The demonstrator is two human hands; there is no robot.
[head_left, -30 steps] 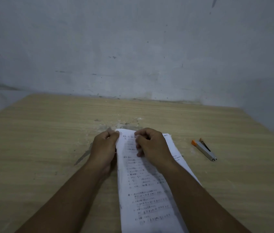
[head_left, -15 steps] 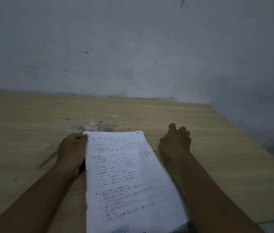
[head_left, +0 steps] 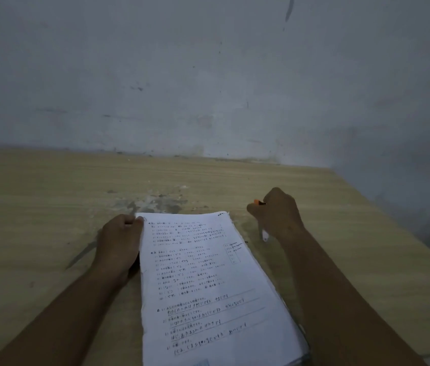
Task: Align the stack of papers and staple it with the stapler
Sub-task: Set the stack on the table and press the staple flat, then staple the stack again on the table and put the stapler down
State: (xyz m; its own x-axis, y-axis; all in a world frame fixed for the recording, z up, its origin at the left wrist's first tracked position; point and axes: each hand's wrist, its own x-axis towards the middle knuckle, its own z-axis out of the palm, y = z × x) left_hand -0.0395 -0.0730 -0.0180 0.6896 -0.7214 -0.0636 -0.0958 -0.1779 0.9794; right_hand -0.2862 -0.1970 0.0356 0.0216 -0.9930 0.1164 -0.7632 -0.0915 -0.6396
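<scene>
A stack of white printed papers [head_left: 208, 281] lies on the wooden table [head_left: 50, 207], its long side running toward me. My left hand [head_left: 120, 241] pinches the stack's far left corner between thumb and fingers. To the right of the stack, my right hand [head_left: 277, 215] is curled round the small stapler [head_left: 258, 202]. Only the stapler's orange tip shows above my thumb and a pale end shows below my palm.
A grey plaster wall [head_left: 208, 88] rises directly behind the table. A scuffed, stained patch [head_left: 155, 203] marks the table just beyond the papers. The table's right edge [head_left: 393, 228] runs diagonally at the right.
My right hand left the papers, went right to the stapler and now grips it. The left hand kept its hold on the stack's corner.
</scene>
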